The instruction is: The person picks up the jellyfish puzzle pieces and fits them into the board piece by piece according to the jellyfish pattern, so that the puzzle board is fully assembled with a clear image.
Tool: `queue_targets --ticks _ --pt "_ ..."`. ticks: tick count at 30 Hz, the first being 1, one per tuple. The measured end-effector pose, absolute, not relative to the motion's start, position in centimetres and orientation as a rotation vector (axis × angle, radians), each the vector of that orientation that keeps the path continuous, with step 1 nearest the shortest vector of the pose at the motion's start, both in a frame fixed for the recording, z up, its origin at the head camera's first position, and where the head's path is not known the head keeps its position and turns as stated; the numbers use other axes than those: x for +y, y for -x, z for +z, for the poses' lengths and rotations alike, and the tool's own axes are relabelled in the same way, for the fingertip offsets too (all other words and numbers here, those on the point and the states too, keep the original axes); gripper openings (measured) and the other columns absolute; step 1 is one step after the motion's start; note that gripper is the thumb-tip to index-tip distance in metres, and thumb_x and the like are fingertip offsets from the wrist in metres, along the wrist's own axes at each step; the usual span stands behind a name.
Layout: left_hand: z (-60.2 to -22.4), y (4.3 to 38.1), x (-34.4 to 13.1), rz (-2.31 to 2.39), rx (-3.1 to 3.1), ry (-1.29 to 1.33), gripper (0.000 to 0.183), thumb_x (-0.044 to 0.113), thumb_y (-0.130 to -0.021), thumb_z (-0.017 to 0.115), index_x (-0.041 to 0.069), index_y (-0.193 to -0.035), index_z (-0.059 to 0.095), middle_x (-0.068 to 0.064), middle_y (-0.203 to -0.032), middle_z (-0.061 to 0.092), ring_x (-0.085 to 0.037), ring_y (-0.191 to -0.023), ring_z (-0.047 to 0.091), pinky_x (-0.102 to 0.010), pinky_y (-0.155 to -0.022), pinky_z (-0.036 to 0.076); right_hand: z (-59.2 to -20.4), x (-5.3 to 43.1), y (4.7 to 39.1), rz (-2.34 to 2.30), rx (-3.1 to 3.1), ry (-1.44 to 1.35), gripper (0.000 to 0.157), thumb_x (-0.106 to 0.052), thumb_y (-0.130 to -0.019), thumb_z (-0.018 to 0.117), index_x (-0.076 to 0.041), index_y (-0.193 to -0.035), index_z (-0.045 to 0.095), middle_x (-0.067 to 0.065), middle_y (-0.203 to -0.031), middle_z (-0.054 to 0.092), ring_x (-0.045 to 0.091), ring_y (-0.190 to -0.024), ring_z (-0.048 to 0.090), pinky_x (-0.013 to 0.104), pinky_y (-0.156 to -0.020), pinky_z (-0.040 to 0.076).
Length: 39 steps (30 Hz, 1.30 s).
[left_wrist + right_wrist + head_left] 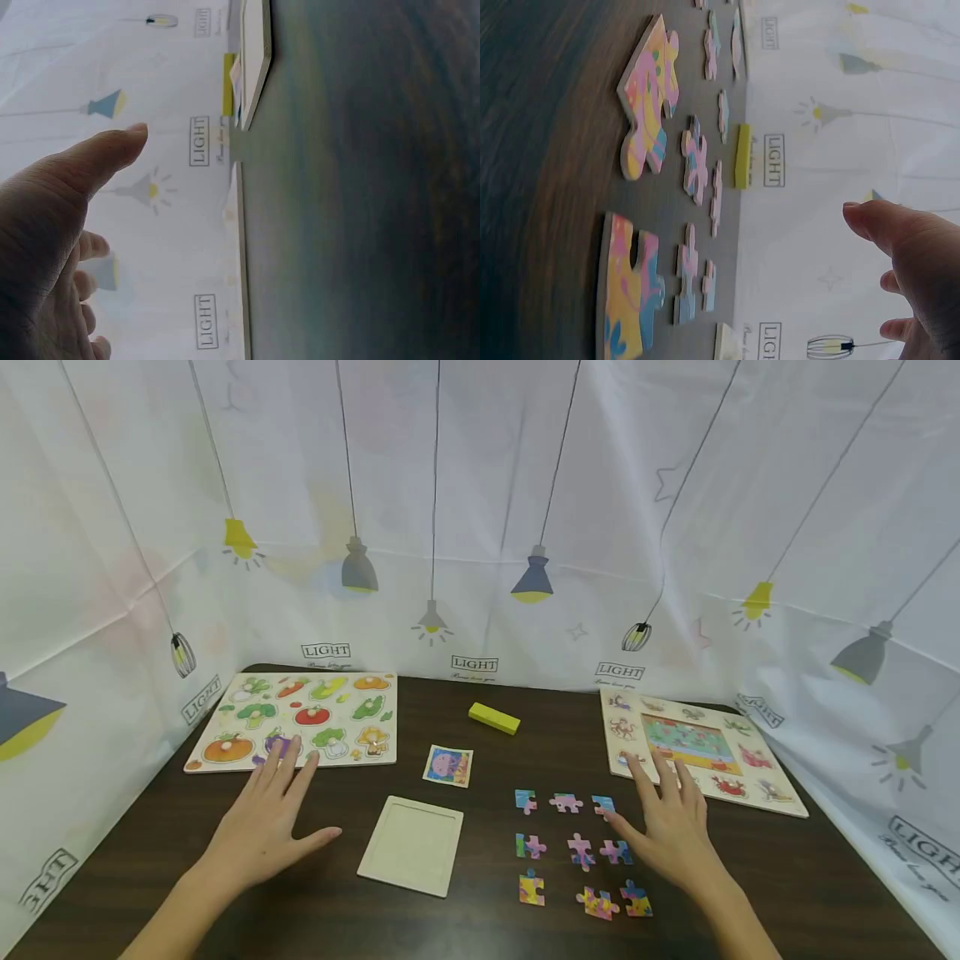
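My left hand (258,827) hovers with spread fingers between the vegetable puzzle board (285,760) and a blank wooden puzzle tray (412,843); it holds nothing. In the left wrist view its thumb (112,154) stretches away from the other fingers. My right hand (671,827), fingers spread too and nothing in it, is beside the loose jigsaw pieces (580,850), with its fingertips overlapping the sea-animal puzzle board (622,752) in the head view. Several colourful pieces lie apart in rows; a yellow corner piece (634,289) shows large in the right wrist view.
A small picture card (448,766) lies just beyond the tray. Farther back rests a yellow block (493,718). The dark wooden table (300,918) meets a white curtain (480,510) printed with lamps along its back and sides.
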<state>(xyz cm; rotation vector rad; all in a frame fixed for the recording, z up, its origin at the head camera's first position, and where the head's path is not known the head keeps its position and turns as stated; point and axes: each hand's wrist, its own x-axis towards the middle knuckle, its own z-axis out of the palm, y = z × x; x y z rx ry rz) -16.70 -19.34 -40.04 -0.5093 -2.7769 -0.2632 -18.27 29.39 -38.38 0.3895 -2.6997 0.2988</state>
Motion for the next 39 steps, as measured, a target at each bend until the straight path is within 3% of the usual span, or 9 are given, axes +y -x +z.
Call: queue_targets --ticks 6,13,24,31,39 --pt "-40.5 16.4 -18.7 -0.309 -2.842 0.527 0.093 0.06 -0.079 0.058 -0.001 -0.143 0.026 -0.021 -0.151 0.005 -0.034 -0.137 -0.005 -0.052 -0.107 0.011 -38.8 27.9 18.9 0.32 -2.702 -0.468 0.076 -0.044 -0.085 0.061 -0.013 -0.144 0.026 0.026 -0.144 0.016 0.049 -0.13 0.004 0.071 -0.091 0.012" --pt "-41.1 16.3 -17.6 -0.327 -2.852 0.584 0.09 0.059 -0.08 0.058 0.0 -0.142 0.028 -0.021 -0.15 0.009 -0.036 -0.137 0.006 -0.054 -0.104 0.02 -39.0 25.8 20.0 0.338 -2.721 -0.548 0.071 -0.036 -0.084 0.063 -0.007 -0.141 0.032 0.025 -0.144 0.019 0.048 -0.13 0.008 0.069 -0.092 0.014" --pt "-41.6 16.7 -16.0 -0.339 -2.835 0.635 0.083 0.053 -0.08 0.061 0.001 -0.14 0.035 -0.02 -0.148 0.021 -0.037 -0.136 0.015 -0.053 -0.104 0.02 -39.9 23.5 21.4 0.365 -2.767 -0.666 0.067 -0.034 -0.086 0.062 -0.007 -0.14 0.034 0.023 -0.142 0.025 0.045 -0.129 0.015 0.064 -0.097 0.013" --pt "-42.2 16.7 -15.4 -0.345 -2.837 0.648 0.079 0.051 -0.079 0.063 0.001 -0.137 0.04 -0.02 -0.144 0.031 -0.037 -0.134 0.021 -0.052 -0.104 0.022 -40.5 22.4 21.8 0.362 -2.792 -0.69 0.065 -0.035 -0.085 0.064 -0.007 -0.138 0.039 0.021 -0.139 0.033 0.043 -0.125 0.025 0.063 -0.095 0.021" --pt "-42.4 16.6 -15.1 -0.425 -2.91 0.692 0.077 0.048 -0.081 0.063 0.0 -0.137 0.04 -0.021 -0.143 0.032 -0.037 -0.134 0.021 -0.052 -0.104 0.022 -40.9 21.3 22.7 0.374 -2.82 -0.765 0.061 -0.031 -0.086 0.064 -0.003 -0.135 0.043 0.022 -0.134 0.041 0.041 -0.121 0.034 0.06 -0.092 0.031"
